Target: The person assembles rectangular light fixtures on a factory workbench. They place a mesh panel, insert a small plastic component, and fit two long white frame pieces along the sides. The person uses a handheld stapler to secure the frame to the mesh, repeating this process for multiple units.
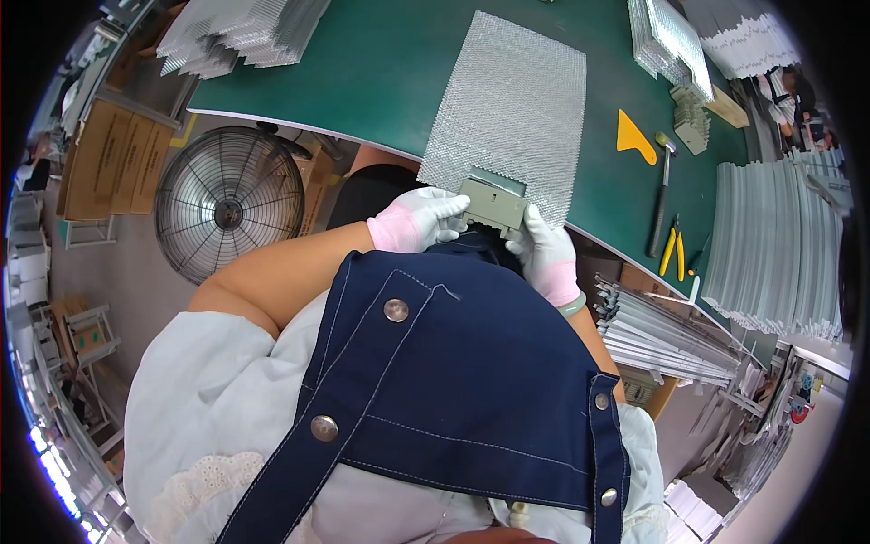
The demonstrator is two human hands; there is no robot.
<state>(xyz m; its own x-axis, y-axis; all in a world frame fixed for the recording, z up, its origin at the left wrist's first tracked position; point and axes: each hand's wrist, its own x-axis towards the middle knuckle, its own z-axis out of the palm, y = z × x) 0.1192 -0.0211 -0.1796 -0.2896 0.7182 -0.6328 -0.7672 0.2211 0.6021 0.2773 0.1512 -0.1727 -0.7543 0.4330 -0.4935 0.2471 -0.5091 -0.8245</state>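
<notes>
A small grey-green plastic block with a notched near edge is held level at the table's front edge. My left hand, in a white glove with a pink cuff, grips its left end. On its right end my right hand, gloved the same way, has thumb and fingers closed. Just beyond the block lies a silver metal mesh sheet, with a rectangular cut-out in its near edge. The block sits at this cut-out; whether it touches the mesh I cannot tell.
On the green table lie a yellow scraper, a hammer, yellow-handled pliers and more grey-green blocks. Mesh stacks stand at the far left, white panels at the right. A round fan stands left.
</notes>
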